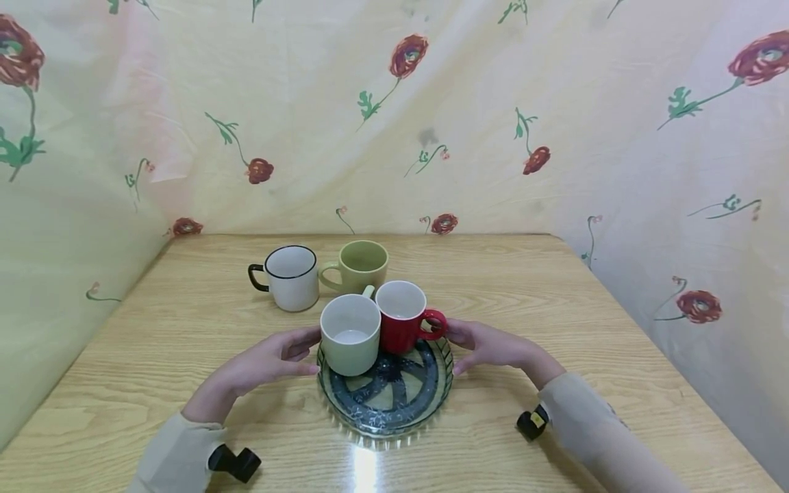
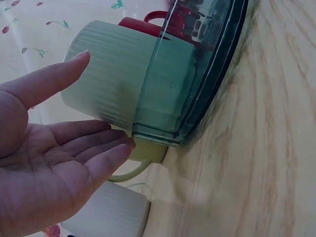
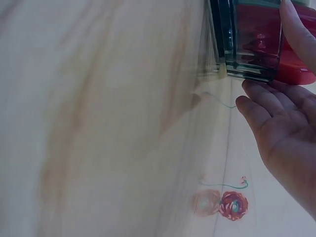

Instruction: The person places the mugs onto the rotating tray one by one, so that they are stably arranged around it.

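A round glass dish (image 1: 397, 414) with a dark patterned base stands on the table. In it, at the back, are a pale cream mug (image 1: 350, 352) and a red mug (image 1: 399, 334) with a white inside, side by side. My left hand (image 1: 271, 359) is at the dish's left side, thumb apart from the fingers; in the left wrist view the fingertips (image 2: 126, 143) are at the glass wall. My right hand (image 1: 496, 346) is at the right side, near the red handle, its fingertips (image 3: 252, 86) by the glass rim in the right wrist view. Neither hand's fingers curl round anything.
Behind the dish stand a white mug (image 1: 294, 287) with a black rim and handle, and an olive-green mug (image 1: 364, 274) with its handle to the left. A flowered cloth (image 1: 320, 137) hangs behind the wooden table (image 1: 511, 287) and along its sides.
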Tool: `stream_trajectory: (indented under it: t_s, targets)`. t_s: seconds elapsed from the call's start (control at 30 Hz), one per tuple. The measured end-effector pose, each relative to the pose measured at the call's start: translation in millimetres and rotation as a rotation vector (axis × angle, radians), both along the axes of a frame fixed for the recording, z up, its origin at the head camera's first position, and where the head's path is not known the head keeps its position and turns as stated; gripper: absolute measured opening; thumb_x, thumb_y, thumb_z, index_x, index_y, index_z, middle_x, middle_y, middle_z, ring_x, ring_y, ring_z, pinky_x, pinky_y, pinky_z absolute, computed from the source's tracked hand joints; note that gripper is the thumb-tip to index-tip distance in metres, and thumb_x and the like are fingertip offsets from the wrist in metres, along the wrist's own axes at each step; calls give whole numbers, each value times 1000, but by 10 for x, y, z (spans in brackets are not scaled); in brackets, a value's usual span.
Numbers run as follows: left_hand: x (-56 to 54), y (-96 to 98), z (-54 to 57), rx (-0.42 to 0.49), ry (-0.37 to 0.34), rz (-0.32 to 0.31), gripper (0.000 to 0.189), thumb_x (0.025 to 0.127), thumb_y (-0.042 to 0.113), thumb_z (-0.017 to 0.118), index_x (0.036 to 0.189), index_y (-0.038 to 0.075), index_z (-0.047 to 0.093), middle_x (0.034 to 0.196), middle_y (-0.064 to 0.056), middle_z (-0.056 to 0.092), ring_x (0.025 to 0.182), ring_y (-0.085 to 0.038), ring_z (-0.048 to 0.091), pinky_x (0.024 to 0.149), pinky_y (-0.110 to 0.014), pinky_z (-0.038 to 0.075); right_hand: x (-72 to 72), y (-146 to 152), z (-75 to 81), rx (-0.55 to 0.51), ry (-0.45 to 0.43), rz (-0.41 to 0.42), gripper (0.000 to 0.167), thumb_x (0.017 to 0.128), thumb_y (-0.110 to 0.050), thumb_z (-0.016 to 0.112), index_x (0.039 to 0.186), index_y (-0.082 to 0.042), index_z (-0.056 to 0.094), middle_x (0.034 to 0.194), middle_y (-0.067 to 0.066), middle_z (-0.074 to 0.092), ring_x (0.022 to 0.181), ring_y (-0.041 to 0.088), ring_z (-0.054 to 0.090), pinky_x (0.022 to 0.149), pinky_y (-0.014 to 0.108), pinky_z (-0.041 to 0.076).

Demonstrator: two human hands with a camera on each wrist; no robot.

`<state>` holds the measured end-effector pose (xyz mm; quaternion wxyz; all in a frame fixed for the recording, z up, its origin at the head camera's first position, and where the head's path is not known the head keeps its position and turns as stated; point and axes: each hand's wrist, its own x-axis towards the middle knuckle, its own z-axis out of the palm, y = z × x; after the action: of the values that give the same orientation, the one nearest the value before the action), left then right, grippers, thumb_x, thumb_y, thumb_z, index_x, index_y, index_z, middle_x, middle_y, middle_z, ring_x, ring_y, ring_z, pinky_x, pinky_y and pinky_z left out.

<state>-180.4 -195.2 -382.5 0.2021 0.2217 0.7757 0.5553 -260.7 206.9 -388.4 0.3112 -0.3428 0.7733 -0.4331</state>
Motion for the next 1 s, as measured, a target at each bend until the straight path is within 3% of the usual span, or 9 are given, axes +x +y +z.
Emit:
stream_trajectory:
  t_s: [0.17,0.33,0.53,0.73,1.0]
  targets:
    - [-6,-52,79,3,45,64,75,93,18,64,151,-5,21,158,-27,19,142,-50,23,114,-55,34,12,-1,-12,-17,-8,-7,94,80,-10,77,151,8,18,157,27,23,146,43,20,117,49,19]
    - [-46,-134,165,4,148,159,71,93,16,64,151,0,26,157,-24,26,140,-49,31,107,-52,46,36,-10,-19,-30,-15,-10,95,80,-9,77,150,10,17,157,28,22,145,45,20,118,48,20]
    - [-113,-246,250,-49,199,280,65,95,20,62,150,3,32,156,-19,33,141,-41,35,109,-53,42,59,-26,-28,-29,-13,-14,94,81,-11,76,150,10,16,156,30,22,145,46,20,118,47,22]
    - [-216,-362,329,-83,205,383,64,96,20,61,150,4,33,154,-21,35,142,-40,35,111,-49,38,57,-27,-42,-39,-19,-18,93,80,-8,76,150,9,17,157,27,23,146,43,20,117,49,19]
    - [-356,-509,432,-130,247,442,66,94,20,64,149,-2,32,155,-23,33,143,-41,31,116,-53,32,67,-9,-29,-51,-19,-14,94,79,-8,77,151,8,18,157,27,23,147,43,18,117,49,17]
